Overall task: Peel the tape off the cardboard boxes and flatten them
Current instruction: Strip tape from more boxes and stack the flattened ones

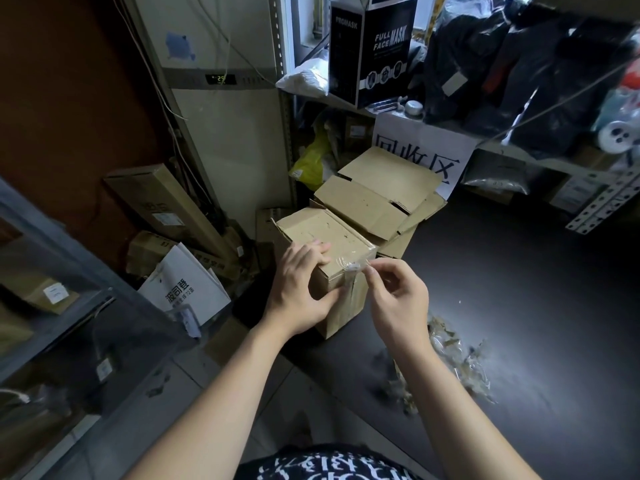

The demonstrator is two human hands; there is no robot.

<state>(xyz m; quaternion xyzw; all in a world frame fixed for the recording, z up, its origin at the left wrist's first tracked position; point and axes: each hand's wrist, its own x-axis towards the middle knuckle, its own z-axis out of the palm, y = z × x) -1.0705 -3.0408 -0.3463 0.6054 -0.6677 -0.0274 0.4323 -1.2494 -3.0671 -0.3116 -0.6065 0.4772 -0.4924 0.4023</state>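
your left hand (300, 289) steadies the small box (325, 233), fingers bent over its top and the thumb against the near face. your right hand (398, 299) pinches a lifted end of clear tape (354, 265) between thumb and forefinger, right at the box's upper near edge, with the other fingers loosely curled. the box stands on the dark floor (526, 278) directly in front of you.

by my reading you're partway through. a heap of crumpled peeled tape (457, 362) lies on the floor to your right, so some stripping looks done. this box is upright and closed, its strip only started at one end. touching it from behind is a bigger open carton (370, 199) with its flaps up, not yet flattened. no flattened box is visible, so the folding down seems to be all ahead of you.

the room is dim and crowded. a metal shelf rack (599, 202) on the right holds dark bags and a black mask carton (384, 46), with a white paper sign (426, 150) hanging below it. a tall floor-standing unit with a lit display (221, 133) rises behind, long cartons (166, 202) lean beside it, and a white paper bag (183, 289) sits at your left
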